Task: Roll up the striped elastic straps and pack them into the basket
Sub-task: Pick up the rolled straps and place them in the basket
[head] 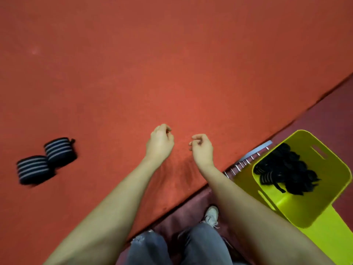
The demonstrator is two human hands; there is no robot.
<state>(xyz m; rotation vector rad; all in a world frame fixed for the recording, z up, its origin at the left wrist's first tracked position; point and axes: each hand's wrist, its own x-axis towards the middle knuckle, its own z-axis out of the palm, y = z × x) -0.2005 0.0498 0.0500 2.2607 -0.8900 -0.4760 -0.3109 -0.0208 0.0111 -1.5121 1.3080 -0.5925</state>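
Both hands hover empty over the red counter [172, 73], left hand [160, 143] and right hand [202, 150] loosely curled, holding nothing. 2 rolled striped straps [46, 160] sit touching each other far out to the left. The green basket [298, 211] on the right already holds a dark pile of straps [286, 169]. Packing step, by my read: next comes a reach left for those 2 rolls.
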